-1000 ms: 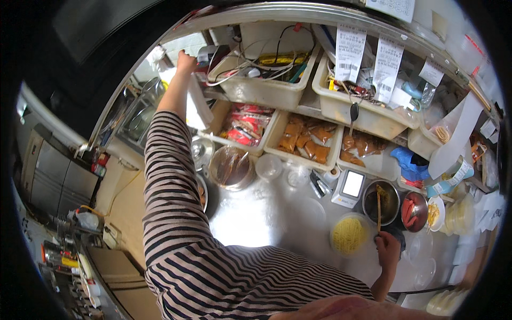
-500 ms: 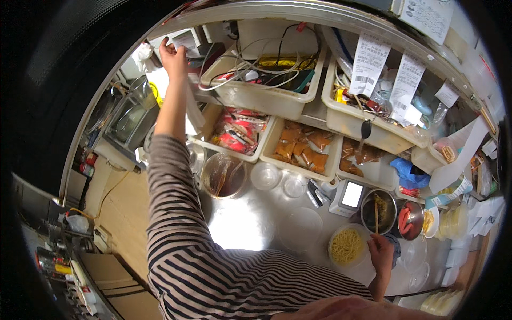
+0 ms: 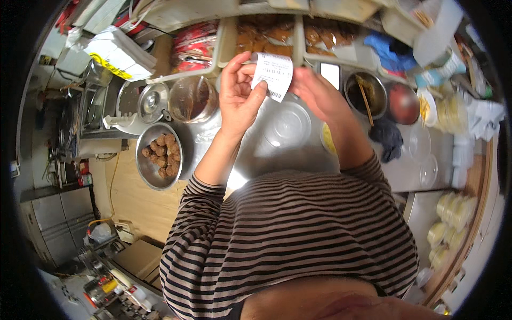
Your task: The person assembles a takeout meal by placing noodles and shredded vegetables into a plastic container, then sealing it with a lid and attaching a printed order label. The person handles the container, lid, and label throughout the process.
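Observation:
A small white printed slip (image 3: 274,76) is held upright over the counter by my left hand (image 3: 241,96), its lower left edge pinched between thumb and fingers. My right hand (image 3: 321,98) is just right of the slip, blurred by motion. Its fingers look stretched out toward the paper's edge, and I see nothing in it. Below the hands lies a clear round plastic lid or dish (image 3: 288,125) on the steel counter (image 3: 253,152). Yellow noodles (image 3: 328,137) show partly from behind my right forearm.
At left stands a steel bowl (image 3: 140,173) of brown meatballs (image 3: 162,152), near a clear tub (image 3: 192,100) with dark residue. To the right are a dark pot (image 3: 384,93) with chopsticks (image 3: 366,104), a red-filled bowl (image 3: 404,104) and a dark cloth (image 3: 386,140). Bins of packets (image 3: 194,45) line the back.
My left hand has come back from the far left with the slip to the middle. My right hand has left the chopsticks by the pot and moved up beside the slip. The view has shifted.

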A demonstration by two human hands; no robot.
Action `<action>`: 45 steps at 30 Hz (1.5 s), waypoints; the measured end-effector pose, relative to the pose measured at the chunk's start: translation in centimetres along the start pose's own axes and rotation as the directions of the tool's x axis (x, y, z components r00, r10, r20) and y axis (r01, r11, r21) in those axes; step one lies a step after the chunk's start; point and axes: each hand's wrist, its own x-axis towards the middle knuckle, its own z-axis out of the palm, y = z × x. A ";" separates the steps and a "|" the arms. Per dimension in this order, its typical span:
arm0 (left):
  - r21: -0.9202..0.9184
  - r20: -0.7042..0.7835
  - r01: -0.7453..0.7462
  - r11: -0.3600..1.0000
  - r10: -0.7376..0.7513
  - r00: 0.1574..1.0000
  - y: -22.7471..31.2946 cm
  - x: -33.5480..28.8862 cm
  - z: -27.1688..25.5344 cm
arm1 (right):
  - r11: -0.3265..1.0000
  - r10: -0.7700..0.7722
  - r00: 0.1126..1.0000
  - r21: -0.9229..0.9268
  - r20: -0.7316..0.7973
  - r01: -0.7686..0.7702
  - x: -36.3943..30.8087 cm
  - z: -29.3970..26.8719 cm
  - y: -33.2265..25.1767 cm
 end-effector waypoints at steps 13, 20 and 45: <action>0.086 0.016 0.150 0.985 -0.152 0.988 -1.1 -5.3 4.3 | 0.962 -0.095 0.957 0.222 -0.274 0.160 -2.2 0.7 -2.3; 0.121 0.037 0.151 0.981 -0.156 0.987 -0.7 -5.9 5.6 | 0.959 -0.148 0.969 0.209 -0.198 0.190 -3.3 0.3 -2.9; 0.097 -0.004 0.284 0.954 -0.285 0.958 -1.0 -6.7 6.2 | 0.955 -0.134 0.969 0.233 -0.206 0.182 -3.4 0.3 -3.4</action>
